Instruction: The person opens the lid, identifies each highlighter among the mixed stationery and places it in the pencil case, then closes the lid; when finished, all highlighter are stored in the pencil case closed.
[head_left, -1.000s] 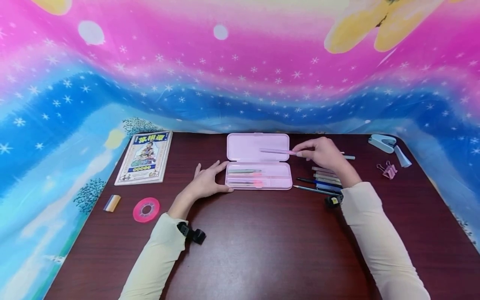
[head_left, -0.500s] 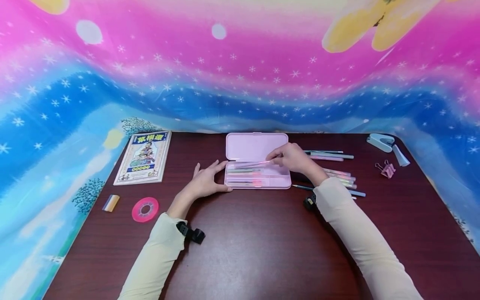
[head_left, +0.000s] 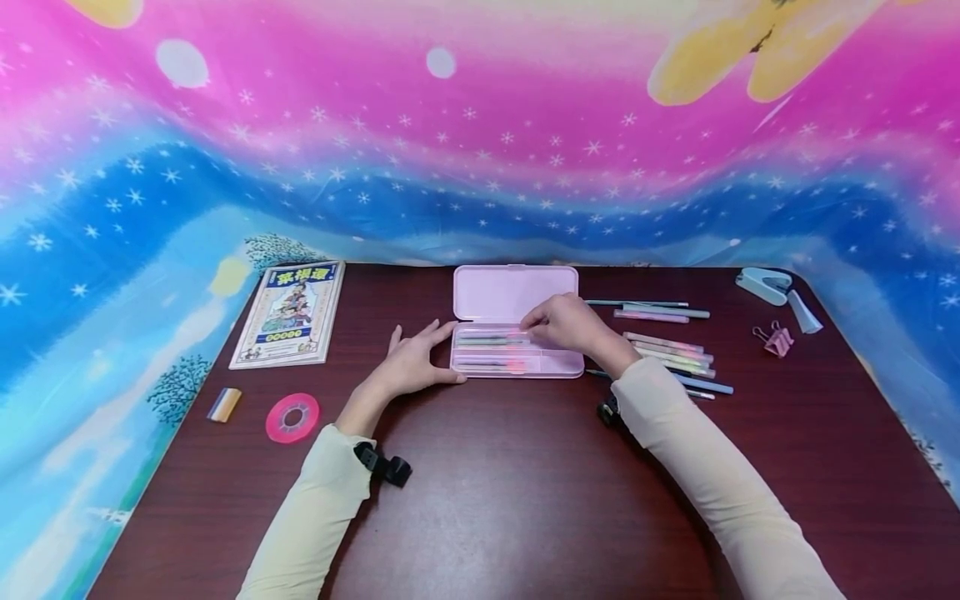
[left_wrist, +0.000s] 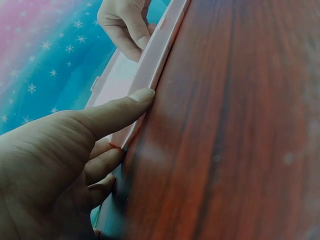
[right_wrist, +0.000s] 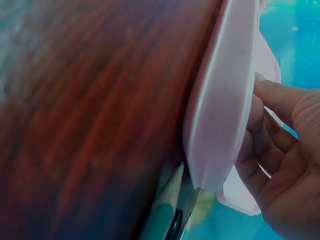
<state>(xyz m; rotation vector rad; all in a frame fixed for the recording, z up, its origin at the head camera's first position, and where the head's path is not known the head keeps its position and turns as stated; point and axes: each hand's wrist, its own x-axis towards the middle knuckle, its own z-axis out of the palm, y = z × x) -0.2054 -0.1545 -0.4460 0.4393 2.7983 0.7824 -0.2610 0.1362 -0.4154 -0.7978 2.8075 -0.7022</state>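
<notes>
A pink pencil case [head_left: 562, 364] lies on the table, lid raised at the back, with several pens in its two long compartments. My left hand [head_left: 408, 363] holds the case's left end; in the left wrist view its thumb [left_wrist: 142, 96] lies on the front wall and the fingers bend round the end. My right hand [head_left: 572, 323] reaches into the back compartment, fingertips pinching the end of a slim pink pen [head_left: 513, 332]. In the right wrist view the case's wall [right_wrist: 222, 110] hides the pen and the fingertips.
Right of the case lie several pens [head_left: 667, 350], and behind them more pens [head_left: 652, 315]. A stapler [head_left: 763, 286], a pink binder clip [head_left: 774, 340], a book [head_left: 288, 317], an eraser [head_left: 224, 406] and a pink tape roll [head_left: 279, 425] sit further out. A pencil [right_wrist: 167, 200] points at the case.
My right hand has carried the pink pen leftward from over the lid's right edge and lowered it into the back compartment. My left hand stays at the case's left end.
</notes>
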